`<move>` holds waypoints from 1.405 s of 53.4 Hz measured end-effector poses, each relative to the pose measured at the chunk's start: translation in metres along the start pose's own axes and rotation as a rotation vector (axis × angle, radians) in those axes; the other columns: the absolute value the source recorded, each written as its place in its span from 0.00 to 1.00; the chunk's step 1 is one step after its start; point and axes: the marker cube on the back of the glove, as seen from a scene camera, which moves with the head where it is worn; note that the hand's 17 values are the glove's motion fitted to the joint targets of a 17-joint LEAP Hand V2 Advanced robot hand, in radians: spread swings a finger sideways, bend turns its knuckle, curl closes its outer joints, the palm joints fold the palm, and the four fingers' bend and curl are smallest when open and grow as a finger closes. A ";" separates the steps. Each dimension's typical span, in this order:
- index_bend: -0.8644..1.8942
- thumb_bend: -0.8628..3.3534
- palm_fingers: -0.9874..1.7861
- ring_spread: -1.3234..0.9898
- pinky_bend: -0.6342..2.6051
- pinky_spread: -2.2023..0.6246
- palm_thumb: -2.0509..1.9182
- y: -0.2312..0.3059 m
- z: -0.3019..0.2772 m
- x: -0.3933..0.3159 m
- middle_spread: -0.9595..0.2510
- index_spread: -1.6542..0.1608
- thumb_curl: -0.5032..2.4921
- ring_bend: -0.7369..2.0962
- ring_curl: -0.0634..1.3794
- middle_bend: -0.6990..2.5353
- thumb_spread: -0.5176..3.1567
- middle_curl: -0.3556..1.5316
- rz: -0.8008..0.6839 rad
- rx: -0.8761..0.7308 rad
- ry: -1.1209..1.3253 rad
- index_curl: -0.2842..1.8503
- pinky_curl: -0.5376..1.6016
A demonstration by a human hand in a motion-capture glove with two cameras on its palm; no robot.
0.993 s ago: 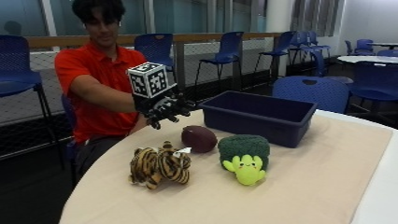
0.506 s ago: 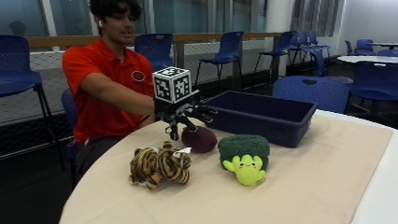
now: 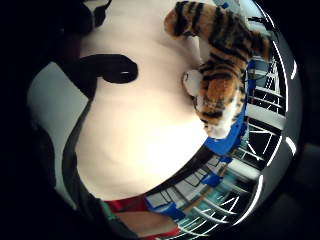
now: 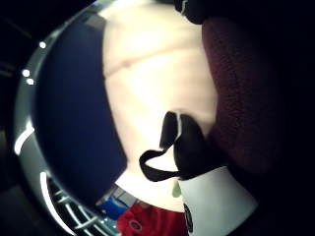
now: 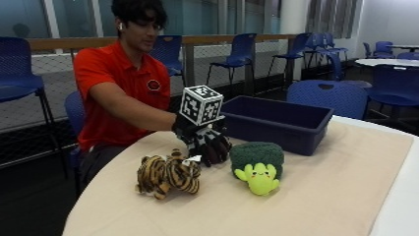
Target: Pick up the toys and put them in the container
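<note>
My gloved right hand is down over the dark maroon plush toy, fingers curling round it, beside the navy plastic container; striped tiger plush and green broccoli plush lie nearby on the beige surface.

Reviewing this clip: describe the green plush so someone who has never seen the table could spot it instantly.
Start at the dark blue bin on the tan-covered table. Just in front of the bin's near wall sits the broccoli plush, with the gloved right hand and the tiger plush on one side. It alone is green: a dark, bumpy crown over a lime body with a smiling face.
</note>
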 end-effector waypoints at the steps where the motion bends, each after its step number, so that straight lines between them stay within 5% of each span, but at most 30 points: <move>1: 0.38 0.21 0.41 0.56 0.59 0.77 0.54 0.000 0.000 0.000 0.74 0.70 0.24 0.48 0.28 0.27 0.47 0.29 -0.002 -0.001 0.002 0.20 0.42; 12: 0.36 0.25 0.59 0.46 0.58 0.66 0.61 -0.008 -0.008 -0.009 0.64 0.70 0.28 0.57 0.32 0.30 0.52 0.32 -0.035 0.088 0.076 0.20 0.40; 21: 0.38 0.26 0.67 0.40 0.55 0.63 0.67 -0.004 -0.033 -0.003 0.54 0.70 0.33 0.58 0.35 0.34 0.46 0.36 -0.067 0.075 -0.074 0.23 0.40; 41: 0.38 0.25 0.70 0.35 0.50 0.62 0.69 0.005 -0.163 -0.097 0.43 0.68 0.40 0.56 0.36 0.34 0.38 0.40 -0.226 0.206 -0.156 0.26 0.41; 60: 0.38 0.24 0.71 0.34 0.49 0.62 0.69 -0.035 -0.173 -0.233 0.40 0.68 0.45 0.55 0.38 0.33 0.33 0.44 -0.349 0.245 -0.118 0.30 0.43; 66: 0.36 0.23 0.61 0.35 0.51 0.62 0.67 -0.046 -0.151 -0.234 0.44 0.67 0.45 0.52 0.38 0.29 0.35 0.44 -0.360 0.128 -0.070 0.31 0.44; 69: 0.31 0.20 0.33 0.43 0.56 0.67 0.62 -0.047 -0.142 -0.224 0.54 0.69 0.41 0.47 0.38 0.25 0.40 0.42 -0.379 0.083 -0.068 0.30 0.48; 75: 0.33 0.17 0.23 0.51 0.59 0.74 0.52 -0.051 -0.143 -0.190 0.67 0.72 0.36 0.36 0.29 0.25 0.41 0.38 -0.358 0.130 -0.206 0.25 0.46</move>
